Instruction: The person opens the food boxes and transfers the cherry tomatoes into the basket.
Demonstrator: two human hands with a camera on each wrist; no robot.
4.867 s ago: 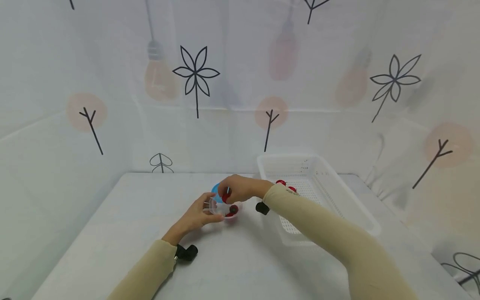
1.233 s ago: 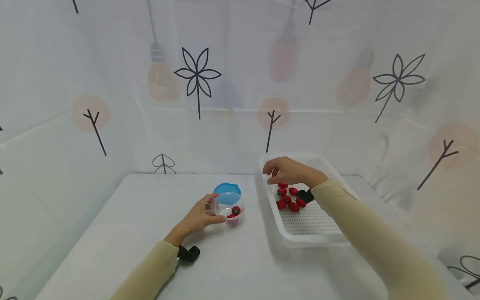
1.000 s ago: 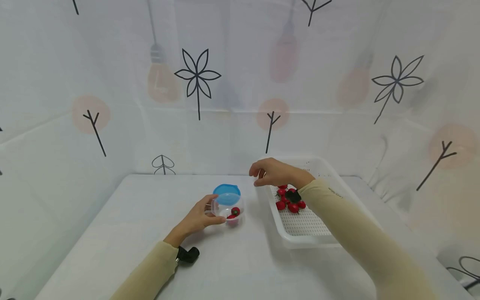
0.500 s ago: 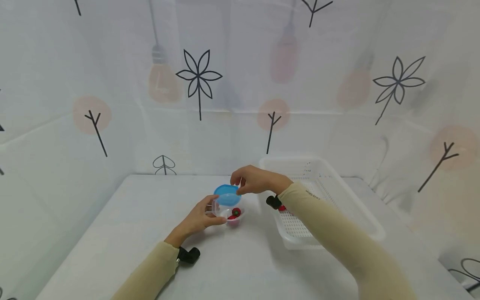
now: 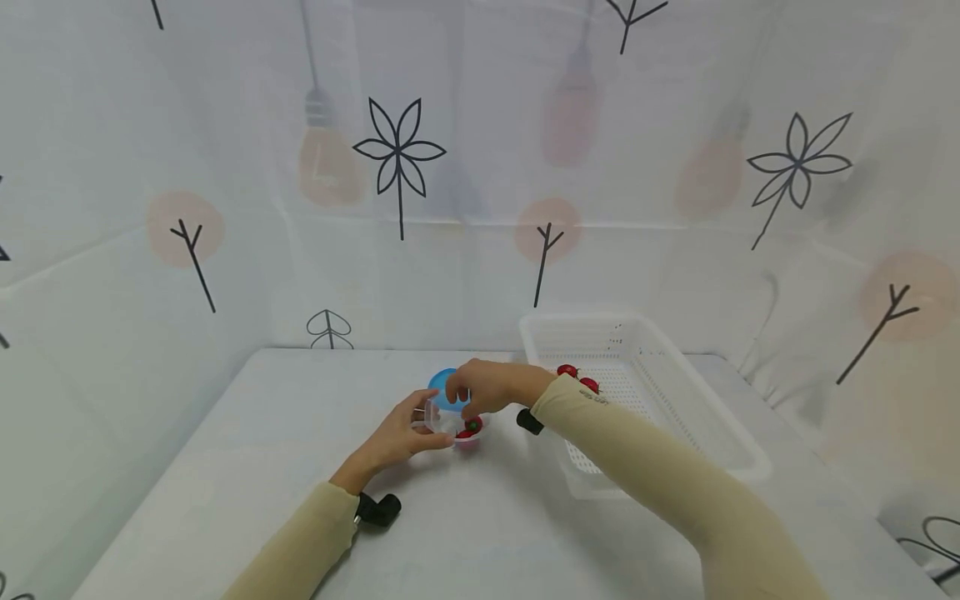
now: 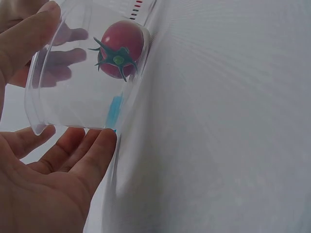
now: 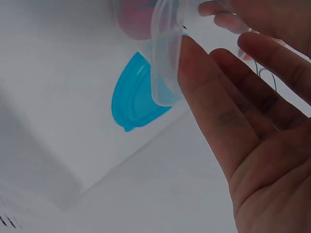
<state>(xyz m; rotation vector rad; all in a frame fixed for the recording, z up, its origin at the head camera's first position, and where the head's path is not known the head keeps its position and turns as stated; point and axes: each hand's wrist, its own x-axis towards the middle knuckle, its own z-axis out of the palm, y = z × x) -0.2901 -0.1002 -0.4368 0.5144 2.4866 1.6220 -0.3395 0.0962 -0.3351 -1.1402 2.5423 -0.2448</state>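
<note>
My left hand (image 5: 393, 433) holds a small clear plastic tub (image 6: 77, 109) between thumb and fingers, with the tub tilted. Inside lie red cherry tomatoes (image 5: 474, 424); one tomato (image 6: 121, 41) with a green star-shaped calyx shows plainly in the left wrist view. Over the tub's mouth is my right hand (image 5: 491, 386), fingertips right at the rim. In the right wrist view its fingers (image 7: 214, 102) are extended, and nothing shows between them. Behind the tub a blue lid (image 7: 133, 104) lies on the table, partly covered by my right hand in the head view.
A white perforated plastic basket (image 5: 705, 392) stands at the right, with several red tomatoes (image 5: 589, 385) in it. My right forearm crosses over its near left part and hides some of them. A patterned white cloth (image 5: 480, 275) hangs behind the table.
My right hand has moved left from above the basket to the tub and lowered to its mouth. About five seconds ago it pinched a tomato there. My left hand keeps holding the tub.
</note>
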